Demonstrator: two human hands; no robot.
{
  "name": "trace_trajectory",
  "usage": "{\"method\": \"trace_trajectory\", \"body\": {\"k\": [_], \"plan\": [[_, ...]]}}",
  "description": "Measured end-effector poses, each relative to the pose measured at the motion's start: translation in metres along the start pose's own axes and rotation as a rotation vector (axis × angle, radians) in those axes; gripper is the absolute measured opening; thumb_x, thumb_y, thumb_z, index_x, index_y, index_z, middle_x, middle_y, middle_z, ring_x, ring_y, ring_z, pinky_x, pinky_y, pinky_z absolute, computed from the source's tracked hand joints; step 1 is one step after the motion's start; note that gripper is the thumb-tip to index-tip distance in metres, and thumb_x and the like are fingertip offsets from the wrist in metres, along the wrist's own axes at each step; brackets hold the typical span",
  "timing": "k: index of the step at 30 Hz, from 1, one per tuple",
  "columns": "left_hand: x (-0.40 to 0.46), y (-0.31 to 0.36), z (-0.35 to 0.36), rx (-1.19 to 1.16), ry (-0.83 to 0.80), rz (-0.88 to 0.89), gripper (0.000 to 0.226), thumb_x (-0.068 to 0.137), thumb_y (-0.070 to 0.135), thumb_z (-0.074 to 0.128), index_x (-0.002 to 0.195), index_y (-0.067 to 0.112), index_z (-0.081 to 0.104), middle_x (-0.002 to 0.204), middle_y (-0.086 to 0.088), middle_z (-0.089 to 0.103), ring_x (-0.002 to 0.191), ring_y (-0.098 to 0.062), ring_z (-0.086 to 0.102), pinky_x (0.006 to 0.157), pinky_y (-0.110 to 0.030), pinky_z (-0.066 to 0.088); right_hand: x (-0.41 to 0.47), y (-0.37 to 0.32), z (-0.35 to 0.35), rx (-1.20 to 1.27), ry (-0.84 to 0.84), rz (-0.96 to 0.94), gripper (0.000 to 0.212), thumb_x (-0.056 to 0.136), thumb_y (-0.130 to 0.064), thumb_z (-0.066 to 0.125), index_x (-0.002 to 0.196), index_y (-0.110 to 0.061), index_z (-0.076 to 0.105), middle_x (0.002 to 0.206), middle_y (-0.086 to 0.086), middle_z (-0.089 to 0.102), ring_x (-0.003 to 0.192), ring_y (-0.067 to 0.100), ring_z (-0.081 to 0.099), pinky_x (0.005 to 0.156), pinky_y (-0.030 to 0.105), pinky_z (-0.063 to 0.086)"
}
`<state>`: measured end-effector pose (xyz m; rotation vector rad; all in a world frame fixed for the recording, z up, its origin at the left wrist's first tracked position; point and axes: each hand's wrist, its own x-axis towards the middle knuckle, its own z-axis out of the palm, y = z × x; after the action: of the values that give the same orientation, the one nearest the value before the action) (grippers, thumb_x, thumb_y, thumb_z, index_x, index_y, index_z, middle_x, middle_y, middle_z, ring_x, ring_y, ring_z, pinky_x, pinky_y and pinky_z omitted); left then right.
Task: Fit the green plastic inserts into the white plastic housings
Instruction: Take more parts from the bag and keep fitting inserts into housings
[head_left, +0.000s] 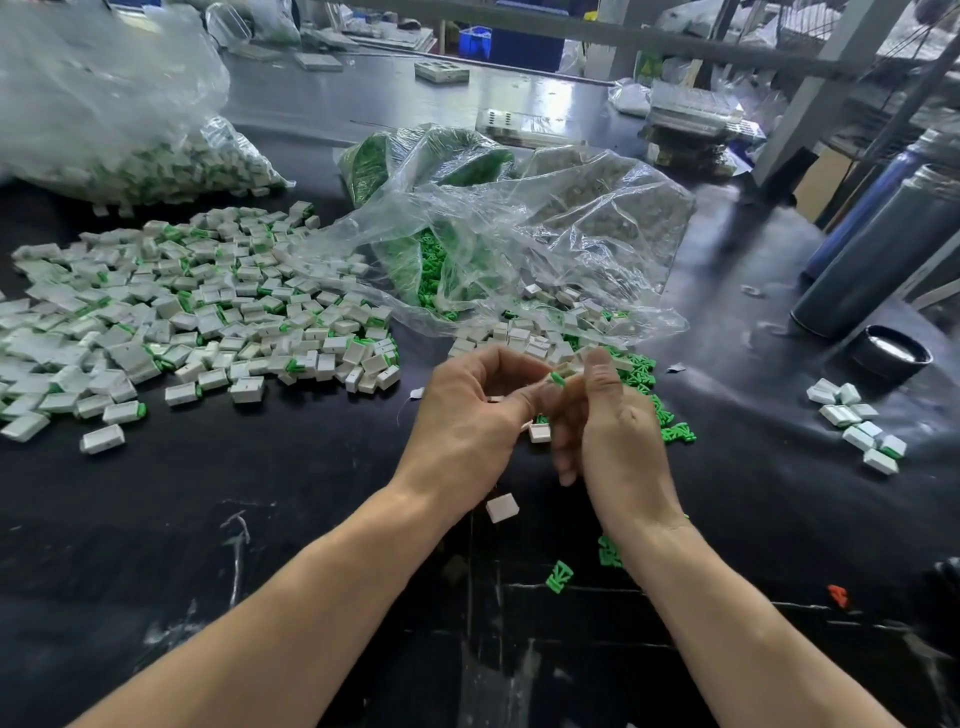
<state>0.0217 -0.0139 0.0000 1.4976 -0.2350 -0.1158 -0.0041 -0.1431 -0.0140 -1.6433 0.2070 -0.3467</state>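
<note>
Green insert (557, 379) pinched between both hands' fingertips.

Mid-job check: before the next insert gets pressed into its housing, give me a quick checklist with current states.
1. Green insert in hand: ok, pinched between the fingertips of the left hand and the right hand.
2. White housing held ready: cannot tell, fingers hide it.
3. Insert lined up with housing opening: cannot tell.
4. Loose green inserts in reach: ok, scattered beside the right hand.
5. Empty housings in reach: ok, heap just beyond the hands at the clear bag.
6. Finished pile apart from supply: ok, off to the left.
</note>
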Motion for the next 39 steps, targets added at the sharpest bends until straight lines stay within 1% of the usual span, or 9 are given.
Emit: {"method": "trace_trajectory", "body": {"k": [3, 9, 11, 14, 18, 23, 26, 30, 39], "plan": [[0.005, -0.001, -0.008, 0.07, 0.025, 0.007, 0.01, 0.087, 0.015, 0.081, 0.088, 0.022, 0.074, 0.086, 0.005, 0.077, 0.084, -0.01, 0.074, 0.077, -0.019, 0.055, 0.007, -0.002, -0.014, -0.005, -0.011, -0.101, 0.036, 0.109, -0.036, 0.051, 0.086, -0.015, 0.069, 0.068, 0.002, 0.066, 0.047, 0.017, 0.051, 0.04, 0.028, 0.04], [0.007, -0.002, -0.012, 0.113, -0.01, 0.031, 0.009, 0.085, 0.01, 0.081, 0.089, 0.015, 0.075, 0.085, -0.001, 0.077, 0.083, -0.017, 0.074, 0.077, -0.023, 0.058, 0.009, 0.001, -0.016, -0.21, -0.109, -0.225, 0.004, 0.095, -0.032, 0.071, 0.094, -0.031, 0.074, 0.07, -0.017, 0.067, 0.062, 0.004, 0.059, 0.066, 0.027, 0.046], [0.007, -0.003, -0.014, 0.147, -0.011, 0.03, 0.009, 0.085, 0.011, 0.082, 0.09, 0.015, 0.075, 0.085, -0.003, 0.077, 0.085, -0.021, 0.074, 0.08, -0.027, 0.06, 0.009, 0.001, -0.016, -0.264, -0.114, -0.245, 0.009, 0.096, -0.026, 0.073, 0.09, -0.033, 0.074, 0.074, -0.019, 0.069, 0.067, 0.004, 0.063, 0.067, 0.026, 0.049], [0.006, -0.004, -0.014, 0.184, -0.016, 0.003, 0.012, 0.085, 0.015, 0.082, 0.091, 0.021, 0.074, 0.083, -0.003, 0.075, 0.082, -0.017, 0.073, 0.079, -0.028, 0.06, 0.009, -0.002, -0.018, -0.401, -0.101, -0.303, 0.017, 0.095, -0.023, 0.075, 0.086, -0.037, 0.07, 0.09, -0.022, 0.071, 0.079, -0.001, 0.066, 0.07, 0.01, 0.048], [0.005, -0.005, -0.013, 0.282, -0.028, -0.004, 0.011, 0.088, 0.023, 0.08, 0.091, 0.032, 0.074, 0.078, 0.007, 0.072, 0.08, -0.016, 0.071, 0.083, -0.038, 0.06, 0.01, 0.002, -0.017, -0.45, -0.083, -0.284, 0.018, 0.095, -0.021, 0.072, 0.082, -0.033, 0.067, 0.085, -0.021, 0.069, 0.069, -0.004, 0.062, 0.063, 0.008, 0.045], [0.009, -0.003, -0.025, 0.491, -0.031, 0.026, 0.011, 0.09, 0.026, 0.078, 0.091, 0.036, 0.073, 0.074, 0.013, 0.067, 0.066, -0.002, 0.061, 0.067, -0.024, 0.051, 0.012, 0.004, -0.019, -0.395, -0.064, -0.214, 0.011, 0.098, -0.031, 0.07, 0.087, -0.03, 0.071, 0.083, -0.016, 0.072, 0.075, 0.004, 0.067, 0.067, 0.017, 0.051], [0.015, 0.0, -0.04, 0.822, 0.091, 0.029, 0.008, 0.088, 0.032, 0.078, 0.088, 0.037, 0.072, 0.083, 0.017, 0.068, 0.077, -0.002, 0.062, 0.073, -0.023, 0.049, 0.015, 0.005, -0.026, -0.402, -0.038, -0.178, 0.013, 0.099, -0.035, 0.069, 0.087, -0.032, 0.072, 0.081, -0.018, 0.072, 0.068, 0.001, 0.064, 0.062, 0.012, 0.045], [0.025, 0.006, -0.058, 1.165, 0.226, 0.009, 0.004, 0.087, 0.035, 0.079, 0.088, 0.033, 0.076, 0.098, 0.008, 0.072, 0.097, -0.019, 0.066, 0.092, -0.034, 0.047, 0.015, 0.004, -0.028, -0.457, -0.054, -0.162, 0.018, 0.099, -0.034, 0.07, 0.081, -0.031, 0.071, 0.079, -0.023, 0.069, 0.07, -0.002, 0.062, 0.064, 0.009, 0.044], [0.031, 0.011, -0.076, 1.419, 0.326, -0.09, 0.013, 0.086, 0.025, 0.074, 0.093, 0.035, 0.075, 0.103, 0.001, 0.064, 0.109, -0.029, 0.057, 0.094, -0.039, 0.038, 0.019, 0.002, -0.036, -0.667, -0.054, -0.054, 0.016, 0.096, -0.037, 0.07, 0.083, -0.029, 0.074, 0.076, -0.017, 0.068, 0.077, -0.002, 0.061, 0.065, 0.017, 0.042]]}}
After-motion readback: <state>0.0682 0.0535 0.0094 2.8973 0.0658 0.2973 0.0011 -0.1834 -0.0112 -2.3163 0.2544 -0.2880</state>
